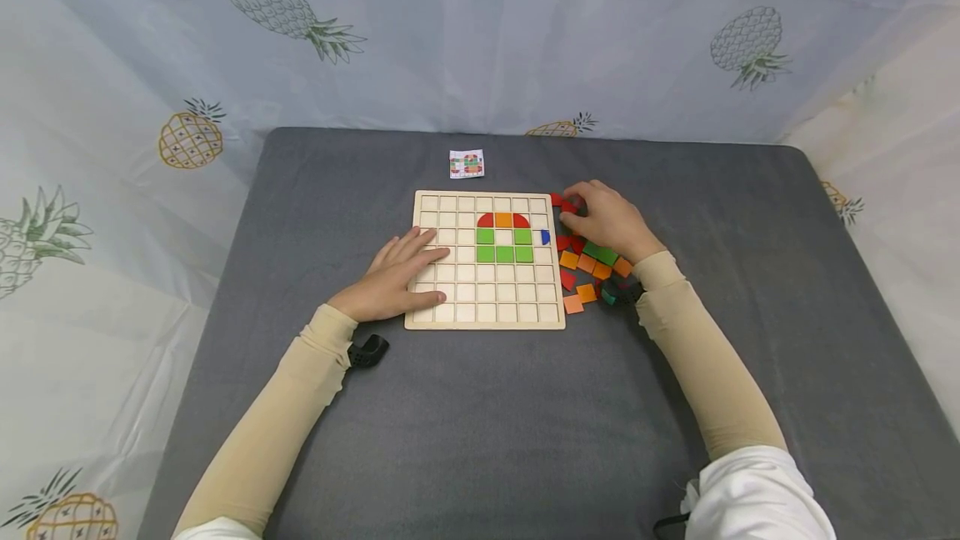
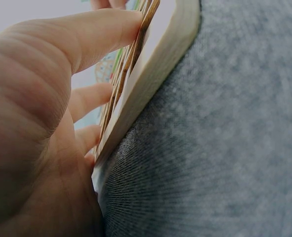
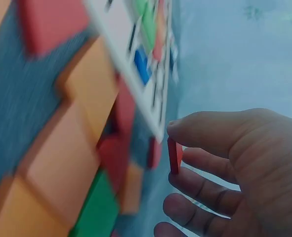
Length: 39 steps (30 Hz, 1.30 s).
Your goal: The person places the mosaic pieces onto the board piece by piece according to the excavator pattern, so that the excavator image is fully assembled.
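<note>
A wooden grid board (image 1: 465, 294) lies on the table, with red, orange, green and blue tiles set in some of its squares. My left hand (image 1: 393, 277) rests on the board's left edge, its fingers spread over the squares; in the left wrist view the thumb (image 2: 106, 34) presses on the board's edge. To the right of the board, above the loose tiles, is my right hand (image 1: 611, 219). Between its thumb and fingers it pinches a small red tile (image 3: 174, 155), seen edge-on in the right wrist view. A blue tile (image 1: 545, 237) sits near the board's right edge.
Loose orange tiles (image 1: 587, 263), red tiles (image 1: 567, 280) and green tiles (image 1: 600, 252) are scattered along the board's right side, partly under my right wrist. A small picture card (image 1: 467, 164) with a coloured tile pattern lies beyond the board. A pineapple-print cloth (image 1: 480, 40) hangs behind the table.
</note>
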Available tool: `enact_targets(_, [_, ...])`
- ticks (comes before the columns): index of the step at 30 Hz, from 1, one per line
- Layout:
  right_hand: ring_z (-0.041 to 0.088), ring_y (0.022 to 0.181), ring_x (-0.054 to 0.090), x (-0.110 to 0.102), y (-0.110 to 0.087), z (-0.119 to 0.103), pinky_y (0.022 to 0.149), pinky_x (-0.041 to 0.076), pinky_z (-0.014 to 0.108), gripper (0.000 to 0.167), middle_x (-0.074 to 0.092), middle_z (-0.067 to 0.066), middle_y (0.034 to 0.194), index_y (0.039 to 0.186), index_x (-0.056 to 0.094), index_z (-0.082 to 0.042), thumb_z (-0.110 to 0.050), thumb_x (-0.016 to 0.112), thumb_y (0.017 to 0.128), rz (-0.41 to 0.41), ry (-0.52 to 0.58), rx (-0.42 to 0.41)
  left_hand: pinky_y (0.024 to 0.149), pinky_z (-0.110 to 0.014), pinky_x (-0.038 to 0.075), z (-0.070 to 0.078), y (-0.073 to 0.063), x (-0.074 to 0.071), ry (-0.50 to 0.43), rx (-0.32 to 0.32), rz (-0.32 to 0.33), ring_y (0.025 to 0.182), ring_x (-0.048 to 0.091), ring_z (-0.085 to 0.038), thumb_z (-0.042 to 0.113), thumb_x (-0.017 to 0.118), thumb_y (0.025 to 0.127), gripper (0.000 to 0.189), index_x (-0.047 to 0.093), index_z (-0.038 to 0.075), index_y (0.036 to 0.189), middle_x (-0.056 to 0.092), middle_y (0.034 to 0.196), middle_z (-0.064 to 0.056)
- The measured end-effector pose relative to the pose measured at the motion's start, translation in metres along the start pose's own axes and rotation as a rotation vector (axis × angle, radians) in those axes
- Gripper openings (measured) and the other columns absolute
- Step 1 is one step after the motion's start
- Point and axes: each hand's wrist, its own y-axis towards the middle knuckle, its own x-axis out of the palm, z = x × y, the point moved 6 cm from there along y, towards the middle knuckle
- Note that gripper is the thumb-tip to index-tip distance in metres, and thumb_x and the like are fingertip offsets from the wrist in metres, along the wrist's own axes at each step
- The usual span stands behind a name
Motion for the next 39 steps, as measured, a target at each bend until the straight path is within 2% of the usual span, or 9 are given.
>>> enact_targets(5, [0.027, 0.093, 0.056, 0.002, -0.006, -0.028, 0.075, 0.052, 0.042, 0.047, 0.059, 0.012, 0.121, 0.140, 0.057, -0.011, -0.032, 0.066, 0.099, -0.008, -0.021, -0.063, 0.128, -0.052, -0.003, -0.001, 0.000, 0.000, 0.000, 0.002, 0.004, 0.161, -0.004, -0.024, 0.042, 0.068, 0.095, 0.073, 0.038, 0.020, 0.157, 0.008, 0.173, -0.001])
enact_targets(11, [0.021, 0.082, 0.056, 0.015, -0.008, -0.056, 0.064, 0.049, 0.035, 0.045, 0.061, 0.007, 0.113, 0.138, 0.059, -0.013, -0.034, 0.067, 0.098, -0.024, -0.063, -0.129, 0.128, -0.052, -0.003, -0.001, -0.001, 0.000, -0.003, -0.003, 0.000, 0.161, -0.004, -0.024, 0.043, 0.067, 0.096, 0.072, 0.038, 0.020, 0.158, 0.009, 0.173, -0.001])
enact_targets(14, [0.020, 0.084, 0.058, 0.021, -0.008, -0.068, 0.066, 0.051, 0.036, 0.043, 0.063, 0.007, 0.111, 0.136, 0.061, -0.013, -0.034, 0.066, 0.098, -0.014, -0.075, -0.162, 0.128, -0.052, -0.003, -0.001, -0.001, 0.000, -0.002, -0.006, -0.001, 0.161, -0.004, -0.024, 0.043, 0.067, 0.096, 0.072, 0.037, 0.020, 0.158, 0.009, 0.173, -0.002])
enact_targets(18, [0.020, 0.095, 0.061, 0.029, -0.007, -0.079, 0.071, 0.054, 0.040, 0.045, 0.066, 0.008, 0.119, 0.135, 0.061, -0.013, -0.037, 0.065, 0.098, -0.020, -0.089, -0.180, 0.128, -0.053, -0.003, -0.001, 0.000, 0.001, -0.002, -0.005, -0.002, 0.161, -0.004, -0.025, 0.043, 0.067, 0.096, 0.072, 0.037, 0.020, 0.158, 0.010, 0.173, -0.003])
enact_targets(21, [0.021, 0.097, 0.061, 0.035, -0.006, -0.084, 0.070, 0.054, 0.038, 0.047, 0.067, 0.007, 0.120, 0.137, 0.060, -0.013, -0.039, 0.065, 0.098, -0.039, -0.101, -0.185, 0.128, -0.053, -0.003, 0.000, 0.001, 0.001, -0.001, -0.001, 0.002, 0.161, -0.003, -0.026, 0.042, 0.068, 0.095, 0.073, 0.038, 0.019, 0.158, 0.011, 0.172, -0.004])
enact_targets(26, [0.021, 0.092, 0.060, 0.041, -0.005, -0.088, 0.068, 0.052, 0.036, 0.046, 0.068, 0.006, 0.108, 0.135, 0.061, -0.013, -0.040, 0.065, 0.098, -0.047, -0.120, -0.199, 0.128, -0.054, -0.003, 0.001, 0.001, 0.001, -0.006, 0.001, 0.005, 0.161, -0.003, -0.026, 0.042, 0.069, 0.094, 0.074, 0.038, 0.019, 0.157, 0.011, 0.172, -0.004])
enact_targets(32, [0.021, 0.098, 0.060, 0.043, -0.006, -0.089, 0.073, 0.054, 0.037, 0.043, 0.068, 0.005, 0.111, 0.130, 0.063, -0.015, -0.043, 0.066, 0.097, -0.043, -0.122, -0.206, 0.128, -0.053, -0.004, 0.002, 0.001, 0.000, -0.006, 0.005, 0.001, 0.161, -0.003, -0.026, 0.042, 0.069, 0.095, 0.073, 0.038, 0.020, 0.158, 0.010, 0.173, -0.004])
enact_targets(39, [0.021, 0.100, 0.060, 0.044, -0.007, -0.090, 0.077, 0.054, 0.038, 0.041, 0.067, 0.006, 0.113, 0.131, 0.063, -0.015, -0.038, 0.069, 0.097, -0.067, -0.113, -0.223, 0.128, -0.053, -0.004, 0.001, 0.001, -0.001, 0.000, 0.003, 0.006, 0.161, -0.003, -0.026, 0.041, 0.069, 0.094, 0.074, 0.038, 0.019, 0.157, 0.011, 0.172, -0.004])
